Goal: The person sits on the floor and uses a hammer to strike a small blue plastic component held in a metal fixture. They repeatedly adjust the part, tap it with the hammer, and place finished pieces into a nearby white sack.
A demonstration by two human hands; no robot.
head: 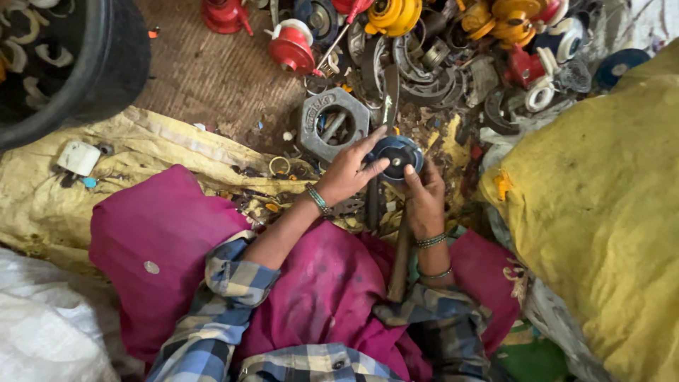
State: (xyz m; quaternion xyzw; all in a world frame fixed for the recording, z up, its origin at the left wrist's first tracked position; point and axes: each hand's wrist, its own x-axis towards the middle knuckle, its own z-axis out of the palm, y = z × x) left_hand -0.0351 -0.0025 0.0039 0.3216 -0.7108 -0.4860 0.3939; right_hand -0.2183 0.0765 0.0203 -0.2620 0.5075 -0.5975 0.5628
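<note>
My left hand (349, 172) rests its fingers on a dark blue round metal part (397, 155), pinching its left rim. My right hand (425, 200) grips the same part from below and to the right, with the thumb against it. A long wooden handle (400, 258) runs from under my right wrist down to my lap. A dark flat metal bar (390, 95) stands upright just behind the round part. Both wrists wear beaded bangles, and my sleeves are blue plaid.
A grey hexagonal metal ring (332, 124) lies just left of my hands. A heap of red, yellow and white scrap parts (453, 42) fills the top. A big yellow sack (601, 205) bulges at right, a black tub (85, 64) at top left.
</note>
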